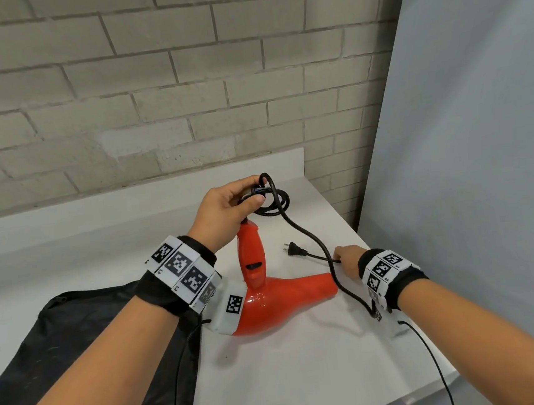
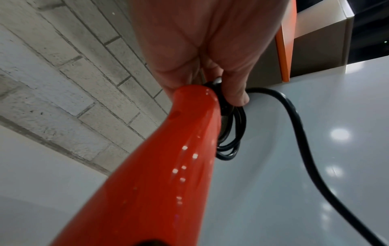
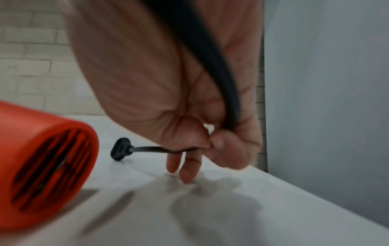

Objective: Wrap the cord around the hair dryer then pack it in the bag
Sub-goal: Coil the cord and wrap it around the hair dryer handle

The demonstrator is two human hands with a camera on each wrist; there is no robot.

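Observation:
An orange hair dryer (image 1: 278, 296) lies on the white table (image 1: 276, 381), handle pointing up and away, nozzle (image 3: 42, 166) toward the right. My left hand (image 1: 230, 206) grips the handle's top end together with a few black cord loops (image 1: 275, 198); in the left wrist view the fingers (image 2: 233, 89) press those loops (image 2: 231, 133) against the handle (image 2: 168, 166). From there the cord (image 1: 311, 240) runs down to my right hand (image 1: 346, 256), which pinches it (image 3: 210, 143) near the plug (image 1: 294, 249). The plug (image 3: 121, 149) lies on the table. A black bag (image 1: 77, 351) lies flat at the left.
A grey brick wall (image 1: 150, 83) stands behind the table. A pale panel (image 1: 482, 149) rises past the table's right edge. A thin black wire (image 1: 438, 365) trails from my right wrist band off the front edge.

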